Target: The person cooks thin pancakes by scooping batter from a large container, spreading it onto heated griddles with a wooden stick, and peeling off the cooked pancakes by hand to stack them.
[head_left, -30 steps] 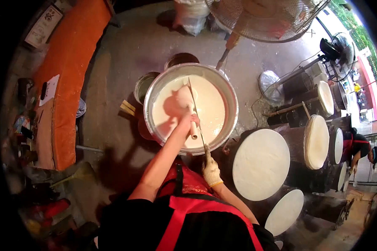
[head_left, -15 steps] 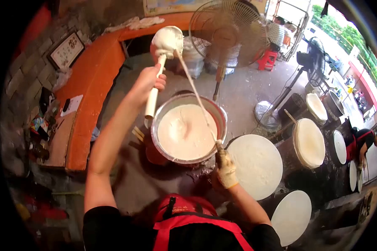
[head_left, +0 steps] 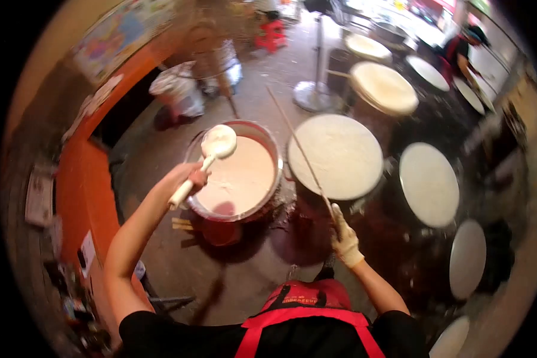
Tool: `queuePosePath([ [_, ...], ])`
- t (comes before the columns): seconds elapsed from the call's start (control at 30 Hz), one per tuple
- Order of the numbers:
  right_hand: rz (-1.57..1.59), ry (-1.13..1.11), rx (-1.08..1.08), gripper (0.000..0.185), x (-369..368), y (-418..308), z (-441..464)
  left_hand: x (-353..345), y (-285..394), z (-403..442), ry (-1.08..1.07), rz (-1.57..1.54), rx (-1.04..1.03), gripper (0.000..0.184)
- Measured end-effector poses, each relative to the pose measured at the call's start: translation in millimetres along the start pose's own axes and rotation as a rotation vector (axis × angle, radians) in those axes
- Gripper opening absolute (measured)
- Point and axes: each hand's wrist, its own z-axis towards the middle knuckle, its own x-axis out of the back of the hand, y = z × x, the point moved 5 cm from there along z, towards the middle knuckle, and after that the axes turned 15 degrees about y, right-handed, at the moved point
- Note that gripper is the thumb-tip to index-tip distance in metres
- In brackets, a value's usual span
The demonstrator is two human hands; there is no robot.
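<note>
My left hand (head_left: 191, 175) is bare and wrapped round the pale handle of a ladle (head_left: 219, 142). The ladle's bowl is full of white batter and hangs over the left part of a large metal pot (head_left: 277, 156). Pale batter (head_left: 244, 176) fills much of the pot. On my right hand (head_left: 346, 240) is a whitish work glove, closed round the lower end of a long thin stick (head_left: 302, 152). The stick slants up and left, passing over the near-left part of a round white griddle surface (head_left: 335, 156).
More round white surfaces (head_left: 429, 184) stand at the right, with a stack of flat rounds (head_left: 384, 88) behind. A co-worker (head_left: 459, 53) bends at the upper right. An orange counter (head_left: 89, 197) runs along the left. A fan stand (head_left: 314, 95) and sacks (head_left: 179, 92) are beyond the pot.
The ladle has come out of the pot, rising first and now hanging lower over it. The stick has left the ladle and pot and swung right, over the griddle. The view has turned right.
</note>
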Motion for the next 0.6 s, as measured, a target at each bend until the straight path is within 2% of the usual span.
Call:
queuePosePath([
  [0.07, -0.068, 0.126, -0.070, 0.063, 55, 25, -59, -32, -44, -15, -0.099, 0.061, 0.109, 0.029],
  [0.13, -0.046, 0.279, -0.328, 0.051, 107, 50, -129, -73, -91, -31, -0.206, 0.215, 0.205, 0.028],
  [0.23, -0.272, 0.528, -0.524, 0.049, 165, 55, -235, -141, -156, -79, -0.269, 0.310, 0.440, 0.026],
  [0.27, -0.370, 0.607, -0.585, 0.049, 185, 50, -268, -171, -184, -107, -0.275, 0.294, 0.584, 0.024],
  [0.3, -0.330, 0.723, -0.727, 0.050, 197, 34, -293, -190, -201, -111, -0.363, 0.379, 0.639, 0.023],
  [0.33, -0.562, 0.749, -0.728, 0.052, 204, 28, -321, -208, -218, -117, -0.446, 0.459, 0.696, 0.022],
  [0.4, -0.326, 0.898, -0.888, 0.053, 214, 39, -378, -258, -261, -147, -0.610, 0.623, 0.813, 0.023],
  [0.43, -0.116, 1.020, -0.948, 0.052, 246, 31, -373, -297, -292, -165, -0.647, 0.635, 0.848, 0.025],
  [0.47, 0.124, 1.101, -0.992, 0.060, 272, 31, -374, -335, -327, -183, -0.677, 0.641, 0.877, 0.027],
  [0.53, 0.065, 1.121, -0.871, 0.068, 326, 34, -372, -401, -391, -211, -0.846, 0.746, 0.858, 0.036],
  [0.57, -0.019, 1.062, -0.835, 0.067, 353, 38, -371, -430, -419, -218, -0.798, 0.766, 0.743, 0.038],
  [0.6, -0.101, 0.998, -0.800, 0.066, 382, 44, -368, -459, -449, -228, -0.901, 0.901, 0.712, 0.037],
])
